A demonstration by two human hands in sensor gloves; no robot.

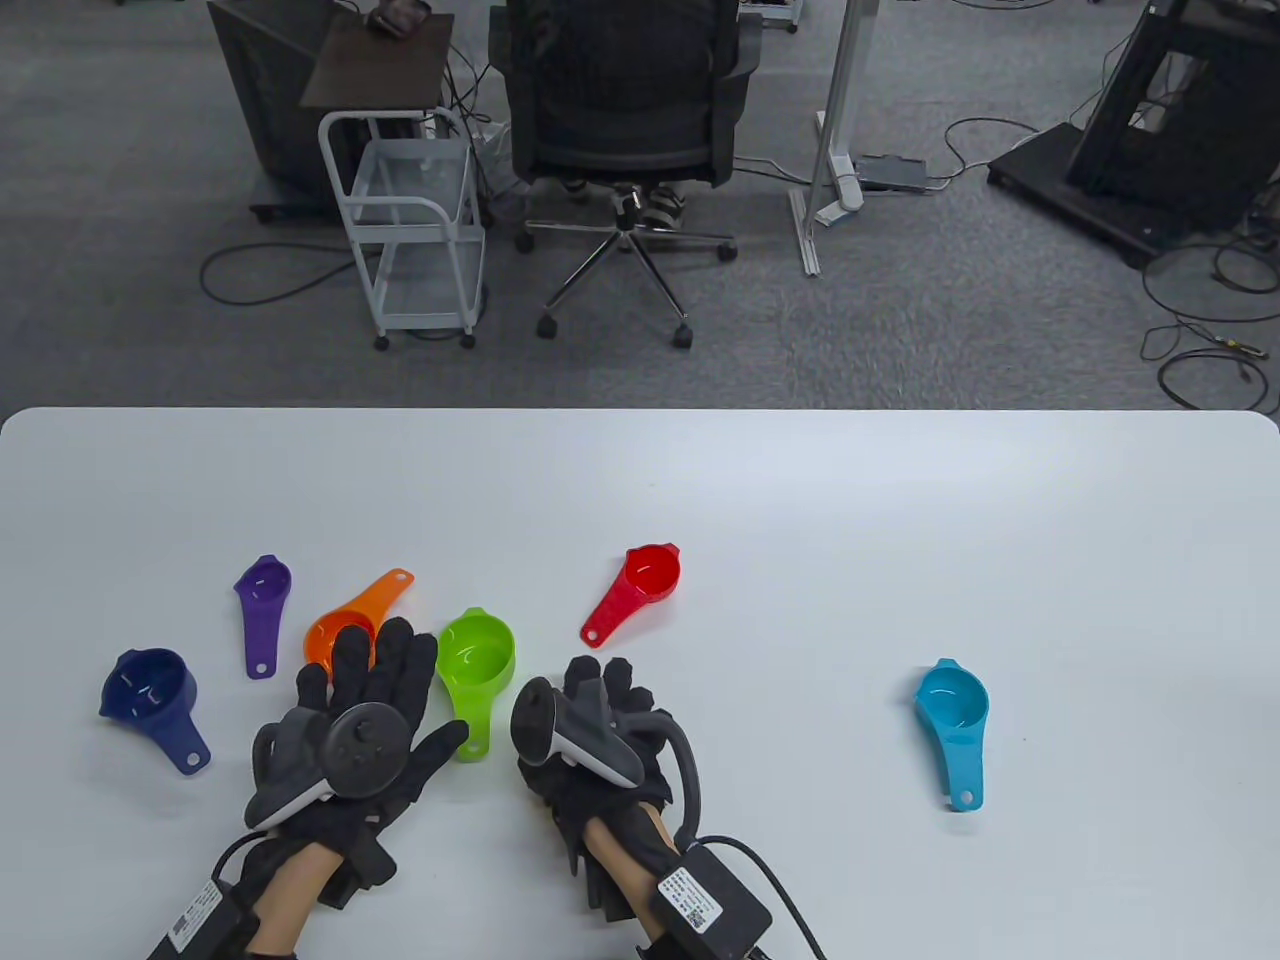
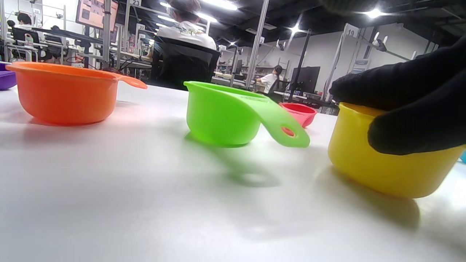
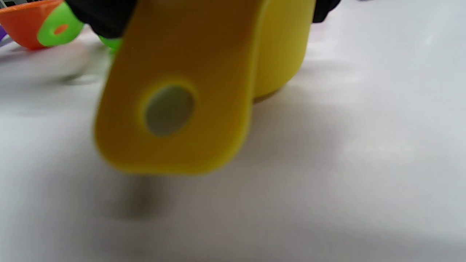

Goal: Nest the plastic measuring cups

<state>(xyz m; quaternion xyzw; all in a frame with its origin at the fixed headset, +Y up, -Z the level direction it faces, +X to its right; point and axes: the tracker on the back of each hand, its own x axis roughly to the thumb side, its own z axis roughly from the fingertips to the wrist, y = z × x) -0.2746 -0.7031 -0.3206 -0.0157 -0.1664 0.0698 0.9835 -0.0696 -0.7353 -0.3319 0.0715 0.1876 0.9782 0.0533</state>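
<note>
Yellow cup [image 2: 386,171] under right hand's fingers [image 2: 411,109], on table [image 2: 145,203].

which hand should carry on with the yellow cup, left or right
Right. The right hand already grips the yellow cup, covering it from above, while the left hand lies flat beside the green cup, holding nothing.
</note>
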